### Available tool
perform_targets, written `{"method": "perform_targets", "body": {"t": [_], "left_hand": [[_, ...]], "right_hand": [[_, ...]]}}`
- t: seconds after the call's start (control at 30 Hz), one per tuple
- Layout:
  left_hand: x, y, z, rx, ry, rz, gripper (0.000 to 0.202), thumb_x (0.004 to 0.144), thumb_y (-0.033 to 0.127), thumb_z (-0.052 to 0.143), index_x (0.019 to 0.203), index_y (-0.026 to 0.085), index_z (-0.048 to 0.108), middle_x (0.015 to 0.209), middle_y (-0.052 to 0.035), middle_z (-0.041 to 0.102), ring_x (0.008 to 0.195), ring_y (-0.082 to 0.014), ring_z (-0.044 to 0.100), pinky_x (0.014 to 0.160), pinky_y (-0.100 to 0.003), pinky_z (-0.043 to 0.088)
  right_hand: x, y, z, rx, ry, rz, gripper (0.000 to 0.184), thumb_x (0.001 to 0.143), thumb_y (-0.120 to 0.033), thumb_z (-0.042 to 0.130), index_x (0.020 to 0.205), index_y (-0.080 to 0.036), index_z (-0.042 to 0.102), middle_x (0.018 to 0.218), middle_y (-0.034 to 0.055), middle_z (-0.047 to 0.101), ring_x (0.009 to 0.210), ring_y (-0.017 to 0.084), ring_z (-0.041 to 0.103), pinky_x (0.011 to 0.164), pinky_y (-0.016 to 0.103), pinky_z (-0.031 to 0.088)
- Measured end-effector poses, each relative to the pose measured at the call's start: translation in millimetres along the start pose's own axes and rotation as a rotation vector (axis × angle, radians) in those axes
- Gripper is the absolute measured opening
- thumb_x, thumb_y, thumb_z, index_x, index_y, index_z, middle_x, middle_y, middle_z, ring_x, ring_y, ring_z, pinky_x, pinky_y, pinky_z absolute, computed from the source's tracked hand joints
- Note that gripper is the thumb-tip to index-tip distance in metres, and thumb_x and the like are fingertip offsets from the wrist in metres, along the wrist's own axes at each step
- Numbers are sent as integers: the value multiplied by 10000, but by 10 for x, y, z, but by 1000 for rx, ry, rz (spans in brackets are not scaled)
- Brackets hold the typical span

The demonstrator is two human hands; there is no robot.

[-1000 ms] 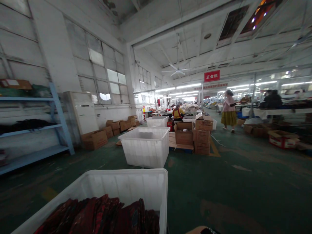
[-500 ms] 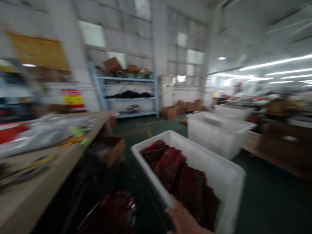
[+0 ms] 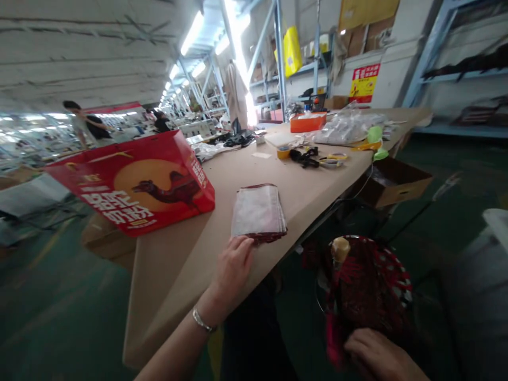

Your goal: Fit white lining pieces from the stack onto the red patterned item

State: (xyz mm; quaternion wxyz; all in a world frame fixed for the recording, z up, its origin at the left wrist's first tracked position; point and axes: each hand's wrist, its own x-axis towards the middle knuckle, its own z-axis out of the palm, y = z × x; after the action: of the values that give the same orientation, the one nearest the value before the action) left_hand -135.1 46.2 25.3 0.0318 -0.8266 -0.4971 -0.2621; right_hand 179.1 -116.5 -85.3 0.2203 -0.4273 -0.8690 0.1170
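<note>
On the brown-covered table lies a neat stack of folded fabric pieces (image 3: 257, 211), pale on top with dark red edges. My left hand (image 3: 234, 262) rests at the stack's near edge, its curled fingertips touching the fabric. Low on the right, my right hand (image 3: 377, 352) is closed and blurred by motion. Close against its fingers is a pinkish-red, handle-like piece (image 3: 335, 341); above that shows a tan, rounded end (image 3: 340, 248). Whether these form one tool I cannot tell. Dark red patterned fabric (image 3: 365, 286) covers a round seat beyond this hand.
A large red bag with a camel picture (image 3: 162, 185) stands at the table's left end. Farther along the table (image 3: 313, 182) are scissors (image 3: 333, 160), tape (image 3: 283, 152), an orange box (image 3: 307, 123) and plastic bags (image 3: 349, 127). A white bin (image 3: 496, 227) borders the right side.
My view has swung left from the white bin of red fabric to the table. A hand was at the bin's rim; now my left hand touches the fabric stack and my right is low.
</note>
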Motion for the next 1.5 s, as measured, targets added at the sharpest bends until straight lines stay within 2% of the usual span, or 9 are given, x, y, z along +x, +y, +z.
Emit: {"method": "perform_targets", "body": {"t": [0.1,0.3,0.5,0.63,0.8,1.0,1.17,1.3,1.5], "left_hand": [[112,-292,-28,165,-126,-46,270,867,175,510,1130,158,571,1165,-126,615,1070,-257,553,956,-422,456],[251,-530,25,245,-309,19,217,894,159,470,1073,162,593,1094,-108,639,1019,-220,589,922,-356,473],[356,-625,-56,257,-343,123,166,902,144,467,997,167,601,1052,-97,638,1022,-218,581,904,-339,472],[376,-645,-84,277,-397,166,125,891,145,491,968,162,587,1005,-100,635,965,-225,588,837,-335,487],[365,-680,-47,277,-403,196,146,891,107,466,959,156,585,986,-94,638,920,-211,604,807,-312,485],[482,-719,-140,338,-412,164,138,892,192,495,845,154,619,874,-89,656,809,-227,629,698,-312,487],[572,-688,-219,286,-363,148,118,862,193,538,847,161,651,851,-79,671,802,-209,628,698,-286,463],[524,-678,-207,53,-313,38,149,862,225,550,798,164,671,794,-53,665,748,-178,615,669,-263,445],[407,-701,-158,-291,-202,-71,184,814,237,599,956,158,686,878,-50,659,762,-154,598,699,-253,442]], "right_hand": [[630,-224,-11,114,-13,-63,240,830,-48,434,923,-216,579,855,27,659,775,146,600,691,249,485],[1213,-339,133,212,-60,-150,180,867,-74,438,868,-185,580,839,35,619,796,149,560,710,271,444],[1828,-309,-149,170,14,-238,175,932,-154,437,880,-181,601,886,33,621,880,159,547,826,301,448],[2359,-266,-322,35,96,-203,177,943,-193,436,919,-171,610,948,52,612,967,186,522,916,343,439],[2909,-211,-289,-250,40,-105,164,919,-206,492,1013,-134,605,1022,95,608,1051,242,504,934,378,445],[3118,-225,-205,-395,-65,-107,167,912,-223,493,929,-120,623,940,118,647,904,254,589,782,347,479],[3184,-217,-297,-327,-102,-40,186,913,-204,452,920,-149,629,919,99,666,858,233,628,708,299,455],[3221,-160,-373,-215,-142,8,213,904,-266,485,816,-168,652,866,76,683,823,200,629,690,268,411],[3243,-121,-354,-41,-151,96,93,791,-205,592,744,-161,659,752,44,666,708,148,573,623,234,364]]}}
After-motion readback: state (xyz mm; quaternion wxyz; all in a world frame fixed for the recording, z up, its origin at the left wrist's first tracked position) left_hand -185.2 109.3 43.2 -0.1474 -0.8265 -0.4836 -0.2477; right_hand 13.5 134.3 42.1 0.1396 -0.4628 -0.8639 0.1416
